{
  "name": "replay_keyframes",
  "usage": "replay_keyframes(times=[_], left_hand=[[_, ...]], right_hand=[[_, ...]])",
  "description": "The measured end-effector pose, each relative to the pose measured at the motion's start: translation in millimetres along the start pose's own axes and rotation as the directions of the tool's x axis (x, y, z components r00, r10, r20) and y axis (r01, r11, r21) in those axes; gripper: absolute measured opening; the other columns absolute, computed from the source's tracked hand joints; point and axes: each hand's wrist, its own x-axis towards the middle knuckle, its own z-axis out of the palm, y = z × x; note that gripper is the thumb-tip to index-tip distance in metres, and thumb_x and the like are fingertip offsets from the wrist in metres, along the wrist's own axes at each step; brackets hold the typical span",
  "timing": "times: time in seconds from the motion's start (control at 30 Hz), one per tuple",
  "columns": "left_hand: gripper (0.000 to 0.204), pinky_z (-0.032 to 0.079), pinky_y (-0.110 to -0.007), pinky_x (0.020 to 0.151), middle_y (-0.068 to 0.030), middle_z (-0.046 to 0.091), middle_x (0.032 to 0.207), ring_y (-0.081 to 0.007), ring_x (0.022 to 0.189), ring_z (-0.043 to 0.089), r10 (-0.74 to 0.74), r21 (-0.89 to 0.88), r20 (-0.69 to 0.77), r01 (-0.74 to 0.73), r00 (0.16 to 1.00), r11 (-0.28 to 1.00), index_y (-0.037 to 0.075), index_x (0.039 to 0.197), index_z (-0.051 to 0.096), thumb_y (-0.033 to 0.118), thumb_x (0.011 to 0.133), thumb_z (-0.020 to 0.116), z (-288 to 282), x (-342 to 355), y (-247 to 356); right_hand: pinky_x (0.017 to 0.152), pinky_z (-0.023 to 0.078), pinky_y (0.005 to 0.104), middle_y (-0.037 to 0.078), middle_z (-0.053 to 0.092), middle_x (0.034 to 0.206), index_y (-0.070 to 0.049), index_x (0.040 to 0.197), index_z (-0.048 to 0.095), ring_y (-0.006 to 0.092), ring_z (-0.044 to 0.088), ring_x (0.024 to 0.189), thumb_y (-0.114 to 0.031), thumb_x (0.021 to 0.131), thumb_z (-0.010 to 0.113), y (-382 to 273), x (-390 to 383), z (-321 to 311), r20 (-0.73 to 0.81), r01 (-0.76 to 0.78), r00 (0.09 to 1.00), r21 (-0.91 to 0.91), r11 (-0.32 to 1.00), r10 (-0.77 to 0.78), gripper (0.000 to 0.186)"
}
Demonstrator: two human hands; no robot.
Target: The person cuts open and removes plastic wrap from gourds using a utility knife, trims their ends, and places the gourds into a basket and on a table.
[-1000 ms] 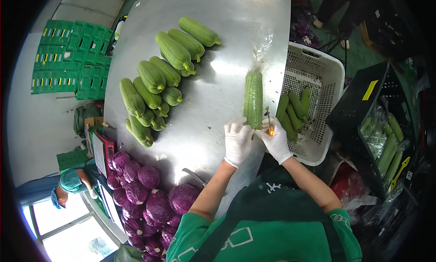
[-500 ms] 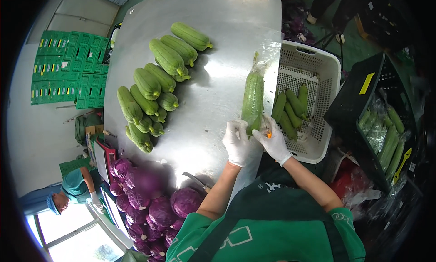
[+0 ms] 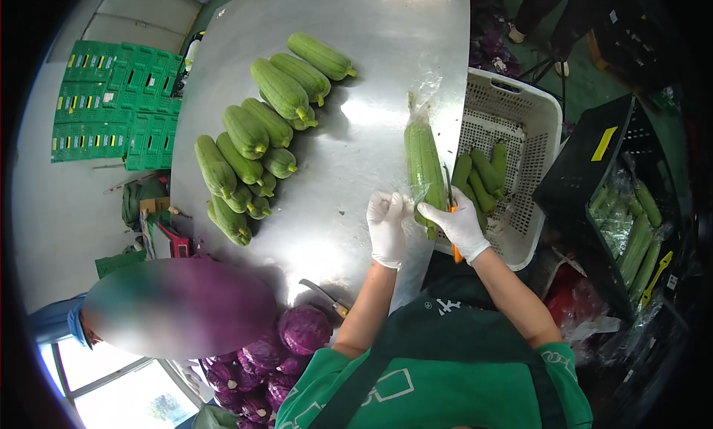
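A long green luffa gourd [image 3: 423, 158] lies stem away from me at the table's right edge, sleeved in a clear plastic bag [image 3: 421, 115]. The bag's near end is pulled back, so the gourd's lower tip shows bare. My left hand [image 3: 388, 225] pinches the bag's edge beside the gourd, in a white glove. Gloved too, my right hand [image 3: 460, 225] closes on the gourd's near end from the right, thumb on top. An orange-handled tool [image 3: 454, 249] with a thin dark end sits within that hand; its kind is partly hidden.
Several green gourds [image 3: 278, 91] lie in rows on the metal table [image 3: 349, 169]. Purple cabbages [image 3: 304, 329] and a knife [image 3: 324, 297] are near left. At right stand a white basket [image 3: 546, 124] and a dark crate [image 3: 568, 165] holding gourds. A person [image 3: 78, 321] is at lower left.
The bag's near end is drawn back, baring the gourd's tip. My right hand has shifted slightly right and up along the gourd, and more of the orange-handled tool shows.
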Motion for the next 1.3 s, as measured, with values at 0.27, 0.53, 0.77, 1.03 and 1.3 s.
replay_keyframes(times=[0.27,0.53,0.77,1.03,1.3], left_hand=[[0.014,0.044,-0.028,0.062,-0.0033,0.055,0.075,-0.0139,0.064,0.051,0.416,0.874,0.256,-0.393,0.873,0.285,0.008,0.081,0.051,0.012,0.095,0.054,-89,66,6],[0.024,0.045,-0.034,0.074,-0.0055,0.056,0.074,-0.0184,0.071,0.054,-0.067,-0.159,0.221,0.104,0.973,0.982,0.007,0.084,0.055,0.022,0.1,0.047,-16,45,21],[0.024,0.046,-0.03,0.079,-0.0074,0.061,0.097,-0.0159,0.09,0.056,0.333,0.542,0.097,-0.33,0.938,0.772,0.002,0.1,0.057,0.025,0.099,0.052,9,7,59],[0.061,0.048,-0.031,0.082,-0.0122,0.053,0.11,-0.0169,0.102,0.054,0.331,0.736,-0.049,-0.19,0.942,0.649,0.002,0.129,0.039,0.012,0.08,0.075,-31,-56,-27],[0.071,0.039,-0.043,0.095,-0.0257,0.037,0.128,-0.036,0.112,0.041,0.543,0.932,0.149,-0.301,0.826,0.203,0.008,0.136,0.044,0.01,0.073,0.077,-34,-42,-42]], right_hand=[[0.044,0.033,0.0161,0.004,0.063,0.076,0.003,0.111,0.061,0.0068,0.057,0.059,-0.017,0.085,0.068,-12,-16,-23,-0.065,-0.166,0.982,0.147,0.975,0.177,0.034],[0.072,0.044,0.0188,0.003,0.054,0.099,0.0,0.128,0.052,0.0039,0.05,0.076,-0.016,0.078,0.078,-8,-9,-3,-0.078,0.062,0.995,-0.062,0.996,-0.067,0.059],[0.084,0.051,0.0386,0.012,0.042,0.123,-0.025,0.121,0.06,0.0305,0.055,0.107,-0.022,0.068,0.078,-33,15,10,0.253,0.403,0.905,-0.771,0.493,-0.343,0.056],[0.082,0.051,0.0387,0.007,0.05,0.111,-0.006,0.099,0.061,0.0268,0.046,0.112,-0.036,0.063,0.079,-68,43,27,0.684,0.693,0.721,-0.716,0.086,-0.112,0.05],[0.07,0.052,0.0404,0.008,0.066,0.079,-0.013,0.088,0.07,0.0263,0.062,0.085,-0.029,0.078,0.062,-48,72,64,0.696,0.7,0.714,-0.707,-0.1,0.075,0.02]])
